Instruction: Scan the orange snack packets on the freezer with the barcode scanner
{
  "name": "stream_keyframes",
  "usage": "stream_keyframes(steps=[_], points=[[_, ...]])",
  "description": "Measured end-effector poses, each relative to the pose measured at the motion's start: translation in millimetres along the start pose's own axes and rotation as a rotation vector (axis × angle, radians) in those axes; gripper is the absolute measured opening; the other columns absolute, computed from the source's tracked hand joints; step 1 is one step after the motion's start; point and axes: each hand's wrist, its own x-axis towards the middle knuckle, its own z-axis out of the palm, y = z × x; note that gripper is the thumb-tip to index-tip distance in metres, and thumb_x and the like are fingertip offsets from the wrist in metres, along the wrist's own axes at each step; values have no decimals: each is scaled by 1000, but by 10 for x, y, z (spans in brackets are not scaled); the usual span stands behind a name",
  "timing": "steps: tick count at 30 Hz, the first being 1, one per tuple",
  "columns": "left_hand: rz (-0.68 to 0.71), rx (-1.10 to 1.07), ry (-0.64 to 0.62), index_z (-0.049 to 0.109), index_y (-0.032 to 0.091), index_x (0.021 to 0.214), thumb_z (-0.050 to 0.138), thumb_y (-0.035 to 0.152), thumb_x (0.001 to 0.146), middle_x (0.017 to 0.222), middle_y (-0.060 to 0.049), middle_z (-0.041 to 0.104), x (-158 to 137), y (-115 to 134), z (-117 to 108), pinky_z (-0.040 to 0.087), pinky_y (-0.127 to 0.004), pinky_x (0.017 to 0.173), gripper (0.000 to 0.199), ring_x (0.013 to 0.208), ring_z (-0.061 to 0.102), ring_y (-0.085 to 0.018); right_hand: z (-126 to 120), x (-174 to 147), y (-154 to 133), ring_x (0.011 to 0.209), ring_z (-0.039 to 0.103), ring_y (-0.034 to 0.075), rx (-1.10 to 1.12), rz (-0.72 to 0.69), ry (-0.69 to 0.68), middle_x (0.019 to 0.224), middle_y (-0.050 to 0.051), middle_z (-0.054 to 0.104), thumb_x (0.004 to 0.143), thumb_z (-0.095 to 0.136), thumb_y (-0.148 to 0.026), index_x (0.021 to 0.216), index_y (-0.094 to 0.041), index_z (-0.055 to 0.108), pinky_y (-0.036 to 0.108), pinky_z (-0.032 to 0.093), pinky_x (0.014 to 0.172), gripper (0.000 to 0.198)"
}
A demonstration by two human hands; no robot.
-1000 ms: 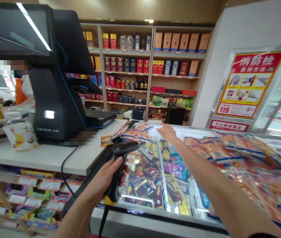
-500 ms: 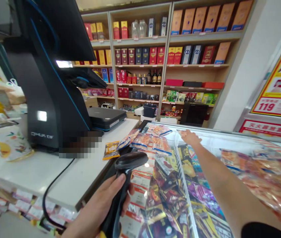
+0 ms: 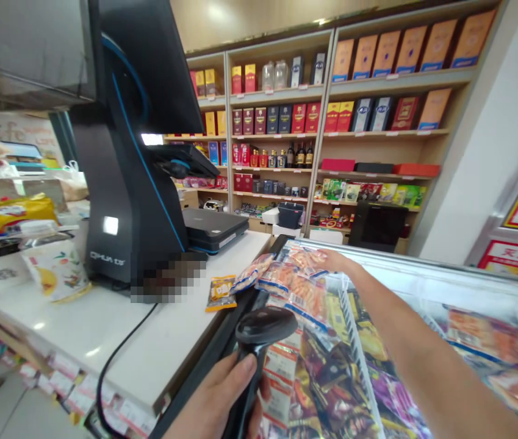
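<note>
A white pouch (image 3: 55,268) stands left of the register (image 3: 142,189), shelving (image 3: 320,122) rises behind, and a black cable (image 3: 103,378) trails in front. To the register's right, the freezer (image 3: 405,274) holds bagged goods (image 3: 332,384) beside a wire divider (image 3: 354,335). The left hand (image 3: 224,387) grips a scanner (image 3: 265,329); the right hand (image 3: 336,262) has moved onto the farthest of the blue-edged packets (image 3: 307,296) atop the freezer, hold unclear.

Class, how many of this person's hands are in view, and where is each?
2: the left hand grips the black scanner; the right hand is at the pile's farthest packet, its fingertips unclear.
</note>
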Motion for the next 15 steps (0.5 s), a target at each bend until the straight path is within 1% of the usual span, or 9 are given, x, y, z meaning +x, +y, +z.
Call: stream_keyframes(steps=[3,5,8,11,13,15], points=[[25,37,-32,56,14,67,42,55,68,39,0,49,-36,25,-14,31,-21,39,44,36,41,-9,-36,-353,-79,57,53,12,36,-46,-16,66,-3,62,37,71,-27,90,-21,60,23,42,55,54],[62,38,-49,53,14,67,41,54,69,40,1,50,-106,47,-31,31,-20,39,41,37,42,-9,-37,-609,-149,56,53,12,23,-55,-16,64,-4,61,39,70,-24,92,-21,60,23,42,55,53],[119,10,-63,50,14,66,43,52,69,41,2,50,-276,77,-54,30,-18,39,39,37,42,-7,-14,-979,-254,56,54,14,6,-81,-7,62,-4,60,41,68,-20,93,-19,60,26,43,55,53],[123,-27,-78,50,14,65,43,53,69,41,3,48,-450,72,-68,31,-18,39,40,36,41,-7,-14,-1313,-322,60,56,17,-3,-116,20,63,-3,61,40,68,-18,89,-18,62,28,44,58,49],[124,-38,-87,49,14,64,43,54,68,41,3,48,-529,34,-68,31,-18,38,41,35,41,-7,-43,-1510,-330,63,56,18,-17,-119,22,64,-2,62,42,68,-21,86,-19,63,29,44,60,44],[140,-47,-88,50,13,65,43,54,68,42,2,49,-579,-24,-56,31,-18,38,41,36,42,-7,-82,-1679,-310,65,57,19,-32,-98,58,63,-1,63,48,66,-30,79,-19,65,29,44,62,33]])
